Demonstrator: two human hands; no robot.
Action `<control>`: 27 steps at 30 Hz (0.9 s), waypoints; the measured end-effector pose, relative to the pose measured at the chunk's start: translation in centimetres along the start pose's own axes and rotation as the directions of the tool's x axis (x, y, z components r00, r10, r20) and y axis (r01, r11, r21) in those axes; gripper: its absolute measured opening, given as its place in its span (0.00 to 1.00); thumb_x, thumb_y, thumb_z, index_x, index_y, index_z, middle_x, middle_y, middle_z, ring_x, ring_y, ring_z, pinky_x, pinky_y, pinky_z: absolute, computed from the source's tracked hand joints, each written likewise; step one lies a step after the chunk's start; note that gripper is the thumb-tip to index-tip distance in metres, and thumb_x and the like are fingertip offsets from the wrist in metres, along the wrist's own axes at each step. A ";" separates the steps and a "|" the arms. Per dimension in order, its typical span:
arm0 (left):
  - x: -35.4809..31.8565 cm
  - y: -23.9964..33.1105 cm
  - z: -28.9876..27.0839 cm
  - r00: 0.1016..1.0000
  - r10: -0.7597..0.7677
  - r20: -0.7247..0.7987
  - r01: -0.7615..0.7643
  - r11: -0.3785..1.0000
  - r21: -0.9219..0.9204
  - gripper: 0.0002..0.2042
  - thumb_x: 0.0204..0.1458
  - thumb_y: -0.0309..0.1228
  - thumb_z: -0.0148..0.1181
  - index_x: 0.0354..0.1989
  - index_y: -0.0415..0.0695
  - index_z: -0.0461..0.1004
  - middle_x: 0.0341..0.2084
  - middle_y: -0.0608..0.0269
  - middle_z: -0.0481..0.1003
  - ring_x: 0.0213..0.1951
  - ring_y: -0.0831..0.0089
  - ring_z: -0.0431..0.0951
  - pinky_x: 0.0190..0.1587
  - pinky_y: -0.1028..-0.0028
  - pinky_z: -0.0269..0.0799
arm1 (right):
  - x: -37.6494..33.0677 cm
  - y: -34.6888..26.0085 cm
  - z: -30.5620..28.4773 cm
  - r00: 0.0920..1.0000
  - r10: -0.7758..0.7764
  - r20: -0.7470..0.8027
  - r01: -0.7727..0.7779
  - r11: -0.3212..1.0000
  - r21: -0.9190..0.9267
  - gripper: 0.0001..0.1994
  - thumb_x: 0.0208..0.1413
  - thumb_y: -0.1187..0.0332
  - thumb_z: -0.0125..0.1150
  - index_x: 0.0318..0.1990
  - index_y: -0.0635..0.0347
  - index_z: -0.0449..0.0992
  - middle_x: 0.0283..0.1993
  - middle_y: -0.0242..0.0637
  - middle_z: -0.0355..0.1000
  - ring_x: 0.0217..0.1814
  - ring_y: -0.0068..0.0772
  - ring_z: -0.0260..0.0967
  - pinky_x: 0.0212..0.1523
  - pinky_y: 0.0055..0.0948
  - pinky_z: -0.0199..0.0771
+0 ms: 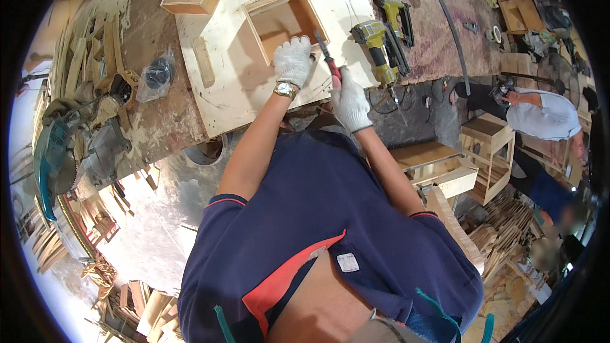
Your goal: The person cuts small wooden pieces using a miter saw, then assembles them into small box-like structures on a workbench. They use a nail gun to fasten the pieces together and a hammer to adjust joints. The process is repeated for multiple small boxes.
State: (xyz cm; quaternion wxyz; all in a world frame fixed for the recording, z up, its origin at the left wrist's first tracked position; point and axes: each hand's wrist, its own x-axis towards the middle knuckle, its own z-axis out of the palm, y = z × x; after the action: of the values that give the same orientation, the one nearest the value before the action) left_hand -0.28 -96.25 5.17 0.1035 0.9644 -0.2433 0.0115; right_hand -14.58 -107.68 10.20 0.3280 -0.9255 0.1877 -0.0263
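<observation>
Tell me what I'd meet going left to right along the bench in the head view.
Teal power saw, clear plastic bag, short wood strip, gloved left hand, red-handled tool, gloved right hand, pair of yellow-and-black nail guns, grey hose, small white roll.

No lettering or number can be read. A small white label (347, 262) sits on the navy shirt (279, 184) beside its neck opening — its print too small to tell. The wristwatch (284, 89) just below the left hand (293, 60) shows a pale dial — any figures on it equally too tiny to make out.
</observation>
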 end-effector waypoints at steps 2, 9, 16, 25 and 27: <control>-0.2 -0.1 0.4 1.000 0.001 -0.023 -0.001 1.000 0.008 0.17 0.47 0.43 0.73 0.41 0.51 0.76 0.34 0.59 0.81 0.38 0.60 0.85 0.40 0.59 0.80 | 0.5 1.0 -0.5 0.993 0.049 0.105 -0.053 0.998 0.035 0.17 0.72 0.55 0.51 0.52 0.60 0.72 0.30 0.61 0.76 0.36 0.71 0.75 0.36 0.61 0.71; 0.2 0.1 -0.2 0.999 -0.023 0.042 0.022 0.999 0.033 0.17 0.49 0.48 0.70 0.39 0.50 0.77 0.34 0.58 0.82 0.37 0.59 0.85 0.39 0.57 0.80 | 0.0 3.5 -2.5 0.993 0.071 -0.096 -0.053 0.984 0.171 0.22 0.72 0.51 0.51 0.56 0.62 0.73 0.33 0.62 0.76 0.38 0.69 0.76 0.37 0.58 0.72; 0.4 0.6 -1.4 0.990 -0.064 0.128 0.060 0.998 0.034 0.20 0.49 0.51 0.70 0.38 0.48 0.77 0.35 0.56 0.82 0.39 0.57 0.84 0.41 0.56 0.79 | 0.5 7.9 -4.2 0.984 0.138 -0.109 -0.113 0.973 0.203 0.26 0.71 0.49 0.53 0.60 0.65 0.74 0.36 0.61 0.78 0.40 0.65 0.78 0.40 0.54 0.74; 1.6 2.8 -1.2 0.999 0.010 0.048 -0.012 0.998 0.056 0.18 0.51 0.49 0.69 0.36 0.47 0.78 0.33 0.57 0.80 0.36 0.57 0.83 0.40 0.57 0.77 | 5.1 11.0 -7.6 0.982 0.176 0.071 -0.187 0.961 0.205 0.26 0.69 0.47 0.54 0.61 0.60 0.75 0.34 0.59 0.78 0.40 0.66 0.78 0.41 0.53 0.75; 1.8 2.6 -0.5 0.998 -0.004 0.070 0.001 0.999 0.047 0.16 0.51 0.48 0.69 0.35 0.48 0.78 0.32 0.58 0.80 0.36 0.58 0.83 0.39 0.58 0.77 | 6.7 9.2 -10.4 0.949 0.181 0.259 -0.244 0.940 0.237 0.25 0.69 0.48 0.54 0.61 0.59 0.76 0.33 0.59 0.78 0.40 0.64 0.78 0.41 0.53 0.75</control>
State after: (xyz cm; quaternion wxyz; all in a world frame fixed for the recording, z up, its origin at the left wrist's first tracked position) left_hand 0.05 -99.22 6.33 0.0722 0.9666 -0.2453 -0.0169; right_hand -13.20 -122.91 12.12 0.4700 -0.8437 0.2420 0.0935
